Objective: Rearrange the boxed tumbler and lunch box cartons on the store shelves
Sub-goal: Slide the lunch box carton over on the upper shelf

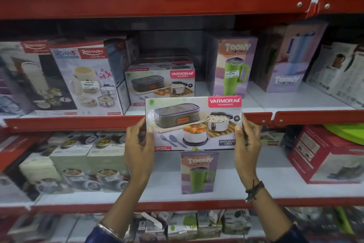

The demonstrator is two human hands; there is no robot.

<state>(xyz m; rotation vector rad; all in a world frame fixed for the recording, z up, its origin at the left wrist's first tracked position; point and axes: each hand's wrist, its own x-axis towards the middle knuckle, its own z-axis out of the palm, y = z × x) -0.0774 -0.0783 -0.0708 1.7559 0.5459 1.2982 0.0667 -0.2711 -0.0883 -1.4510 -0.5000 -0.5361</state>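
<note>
I hold a white Varmora lunch box carton [194, 123] level in front of the red edge of the middle shelf [78, 122]. My left hand [138, 144] grips its left end and my right hand [247, 141] grips its right end. Behind it on that shelf stands a second Varmora lunch box carton [160, 84] with more stacked behind it. A purple Toony tumbler box [233, 67] with a green mug picture stands to the right of them. Another Toony tumbler box [199, 171] stands on the shelf below, partly hidden by the carton I hold.
A Rishabh Sedan lunch box carton [86, 79] fills the middle shelf's left side. A tilted purple Toony box [291, 59] and white cartons [338, 73] sit at the right. On the lower shelf are pale green lunch box cartons [86, 162] at left and a red carton [327, 156] at right.
</note>
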